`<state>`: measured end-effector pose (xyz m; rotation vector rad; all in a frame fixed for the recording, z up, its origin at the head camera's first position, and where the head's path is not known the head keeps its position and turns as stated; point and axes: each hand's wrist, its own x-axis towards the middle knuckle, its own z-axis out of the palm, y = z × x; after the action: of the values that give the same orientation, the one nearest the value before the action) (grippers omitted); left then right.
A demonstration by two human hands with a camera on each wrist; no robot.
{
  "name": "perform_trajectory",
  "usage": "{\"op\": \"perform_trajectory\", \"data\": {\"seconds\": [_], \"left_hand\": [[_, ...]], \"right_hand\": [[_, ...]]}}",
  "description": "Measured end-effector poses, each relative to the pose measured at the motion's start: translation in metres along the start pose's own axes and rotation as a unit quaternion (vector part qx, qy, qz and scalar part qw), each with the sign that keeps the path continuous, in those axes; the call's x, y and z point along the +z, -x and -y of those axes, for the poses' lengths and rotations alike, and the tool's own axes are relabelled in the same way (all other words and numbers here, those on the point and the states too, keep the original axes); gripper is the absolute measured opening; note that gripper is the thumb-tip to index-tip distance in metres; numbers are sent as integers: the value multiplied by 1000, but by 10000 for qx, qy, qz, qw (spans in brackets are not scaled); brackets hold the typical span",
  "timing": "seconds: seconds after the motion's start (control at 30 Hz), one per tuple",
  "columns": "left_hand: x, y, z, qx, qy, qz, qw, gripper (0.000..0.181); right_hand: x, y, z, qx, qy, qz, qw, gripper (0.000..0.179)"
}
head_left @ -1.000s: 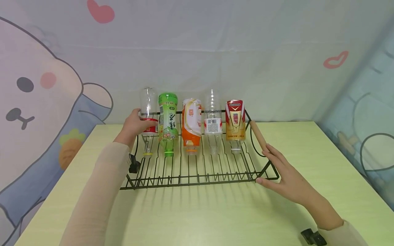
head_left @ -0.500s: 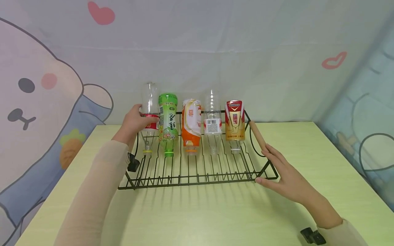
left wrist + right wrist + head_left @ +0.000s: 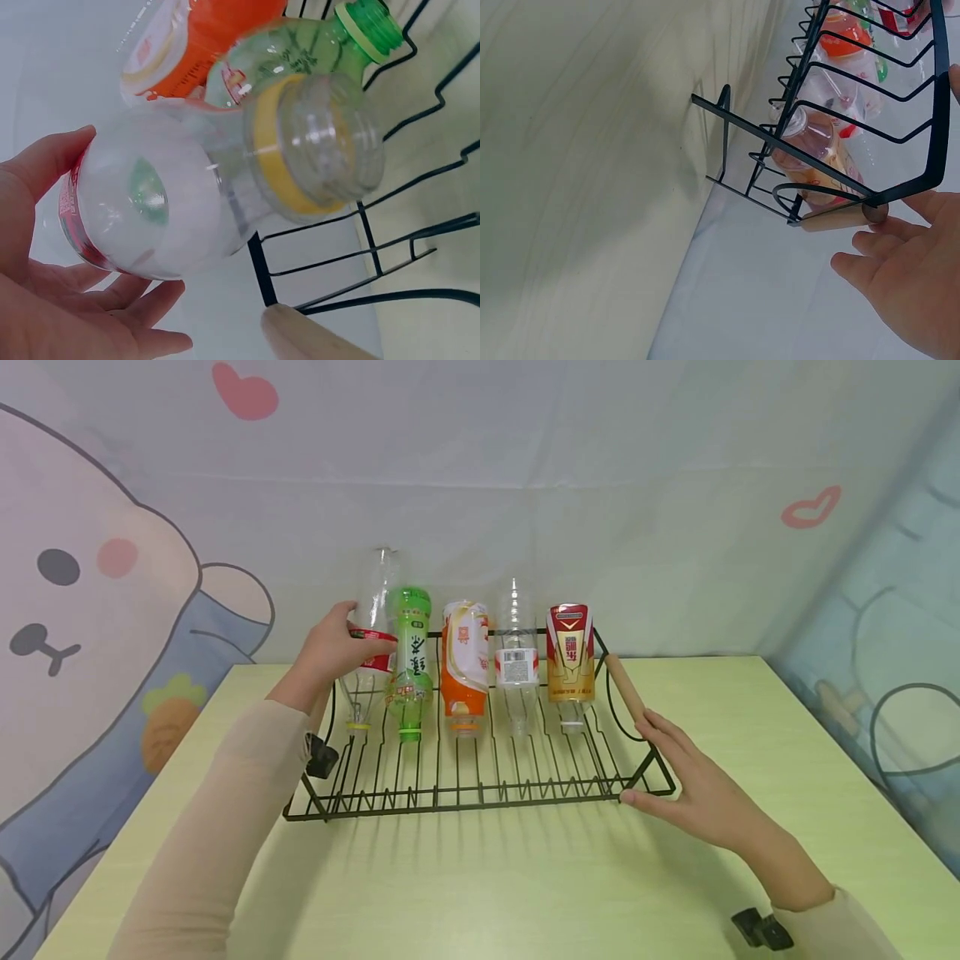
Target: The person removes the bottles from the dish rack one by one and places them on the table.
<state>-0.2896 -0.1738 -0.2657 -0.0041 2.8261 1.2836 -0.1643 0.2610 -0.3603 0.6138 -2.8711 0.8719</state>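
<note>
In the head view, my left hand (image 3: 330, 647) holds a clear plastic bottle (image 3: 375, 610) with a red label, neck down and leaning right at the top. Its open mouth with a yellow ring (image 3: 277, 150) faces the camera in the left wrist view. The bottle is at the left end of a black wire rack (image 3: 457, 800), beside a green tea bottle (image 3: 411, 643). My right hand (image 3: 701, 789) rests at the rack's front right corner, fingers on the wooden handle (image 3: 628, 689) and thumb at the front rail. In the right wrist view, its fingers (image 3: 855, 270) are spread loosely below the handle.
Rightward along the rack stand an orange-and-white bottle (image 3: 465, 652), a clear bottle with a white label (image 3: 517, 668) and a red-and-gold bottle (image 3: 571, 652), all neck down. The rack sits on a pale yellow-green table (image 3: 480, 885), against a printed cloth backdrop (image 3: 480, 485).
My left hand has moved up and slightly right with the clear red-label bottle, whose top now leans right toward the green one. The right hand and the other bottles stay essentially put.
</note>
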Motion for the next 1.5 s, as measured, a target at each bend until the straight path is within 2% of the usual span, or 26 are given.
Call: {"op": "perform_trajectory", "data": {"seconds": [0.37,0.73,1.13,1.37,1.5], "left_hand": [[8,12,-22,297,-270,320,9987,88],[20,20,-30,512,-537,663,9950,89],[36,30,-41,803,-812,1003,9884,89],[46,38,-50,1159,-538,1332,9828,87],[52,42,-56,1281,-607,1521,9782,90]], "right_hand": [[-9,-4,2,-12,190,56,9998,84],[-23,-11,15,-139,378,35,9992,80],[-44,-19,28,-265,653,41,9975,87],[-53,-32,41,-576,828,42,9949,89],[-56,-40,50,-826,965,22,9919,89]]}}
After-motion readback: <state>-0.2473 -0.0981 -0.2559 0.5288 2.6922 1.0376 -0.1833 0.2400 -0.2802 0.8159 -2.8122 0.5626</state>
